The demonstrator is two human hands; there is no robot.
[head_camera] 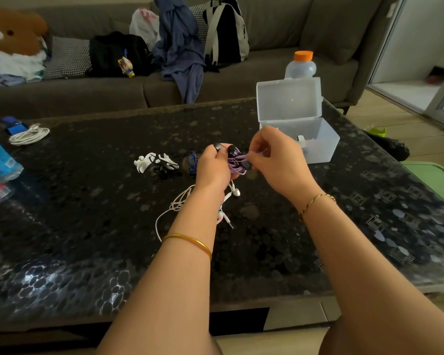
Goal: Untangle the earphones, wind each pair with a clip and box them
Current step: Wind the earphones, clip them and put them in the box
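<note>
The purple earphones [237,163] are bunched above the table [87,201] between both hands. The left hand [213,167] has its grip curled round the bundle, and the right hand [274,160] pinches a cord loop. White earphones [180,201] lie under the left wrist, with white clips [149,162] further left and the open box [321,146] behind.

Left hand [213,166] and right hand [274,160] raised, fingers curled, pinching
</note>
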